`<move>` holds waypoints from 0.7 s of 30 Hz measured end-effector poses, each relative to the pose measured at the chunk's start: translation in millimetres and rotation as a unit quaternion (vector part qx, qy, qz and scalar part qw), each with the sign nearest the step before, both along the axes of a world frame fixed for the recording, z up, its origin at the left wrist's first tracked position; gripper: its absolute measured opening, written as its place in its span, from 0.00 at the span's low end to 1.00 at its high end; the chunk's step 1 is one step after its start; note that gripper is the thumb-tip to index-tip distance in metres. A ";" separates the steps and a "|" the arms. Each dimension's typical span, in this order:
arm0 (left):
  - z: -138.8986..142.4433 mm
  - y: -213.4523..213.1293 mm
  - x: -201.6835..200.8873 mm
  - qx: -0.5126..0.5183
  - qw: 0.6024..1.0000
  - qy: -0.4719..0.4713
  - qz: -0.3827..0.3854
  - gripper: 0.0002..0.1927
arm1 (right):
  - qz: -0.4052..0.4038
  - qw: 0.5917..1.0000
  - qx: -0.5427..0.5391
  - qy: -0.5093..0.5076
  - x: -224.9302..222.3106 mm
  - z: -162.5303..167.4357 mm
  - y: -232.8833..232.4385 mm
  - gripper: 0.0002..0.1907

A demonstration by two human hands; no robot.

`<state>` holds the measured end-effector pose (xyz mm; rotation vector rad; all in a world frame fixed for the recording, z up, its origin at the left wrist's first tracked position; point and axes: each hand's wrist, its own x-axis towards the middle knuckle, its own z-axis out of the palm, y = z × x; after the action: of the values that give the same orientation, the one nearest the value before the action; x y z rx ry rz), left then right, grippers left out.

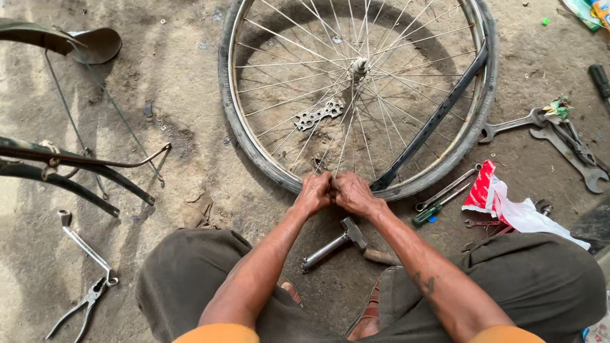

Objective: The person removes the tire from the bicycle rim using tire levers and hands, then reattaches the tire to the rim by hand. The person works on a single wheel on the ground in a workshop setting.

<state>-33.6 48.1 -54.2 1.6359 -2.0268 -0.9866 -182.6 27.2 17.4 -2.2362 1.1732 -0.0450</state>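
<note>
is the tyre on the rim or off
Partly off: the tyre hugs the rim at left, but at right a black strip hangs inside across the spokes.

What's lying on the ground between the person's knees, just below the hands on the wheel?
In the head view, a hammer with a metal handle lies there on the bare ground, below the hands gripping the wheel rim.

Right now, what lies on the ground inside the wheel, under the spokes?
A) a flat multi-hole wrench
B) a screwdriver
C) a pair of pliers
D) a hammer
A: the flat multi-hole wrench lies on the ground within the rim of the wheel, seen through the spokes, while both hands grip the near edge.
</note>
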 end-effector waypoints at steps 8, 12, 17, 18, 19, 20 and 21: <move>20.8 -14.0 73.2 -0.026 0.914 -0.046 0.402 0.21 | -0.005 0.982 0.185 -0.034 43.5 -0.4 -20.6 0.23; 15.7 -11.3 95.9 0.031 0.820 0.010 0.572 0.43 | 0.033 0.989 0.132 0.052 53.4 10.9 -29.2 0.27; 24.2 -34.1 78.5 0.007 0.791 0.072 0.607 0.51 | -0.099 0.961 0.233 -0.113 52.1 37.7 -39.4 0.22; 29.9 -39.4 74.4 -0.071 0.785 0.041 0.614 0.52 | -0.104 0.955 0.241 -0.135 53.6 44.5 -41.9 0.23; 32.7 -44.1 72.2 -0.023 0.754 0.178 0.632 0.46 | -0.111 0.950 0.245 -0.158 56.3 50.5 -45.1 0.23; 37.0 -49.0 71.9 0.025 0.708 0.311 0.634 0.41 | -0.098 0.952 0.243 -0.157 60.2 57.1 -49.7 0.24; 41.7 -52.8 72.5 0.074 0.647 0.436 0.621 0.35 | -0.085 0.954 0.240 -0.156 65.3 62.5 -54.6 0.26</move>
<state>38.9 -4.8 -12.5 1.5762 -0.0036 -0.9744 -117.3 -27.4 79.9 -1.6322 1.0621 -0.1590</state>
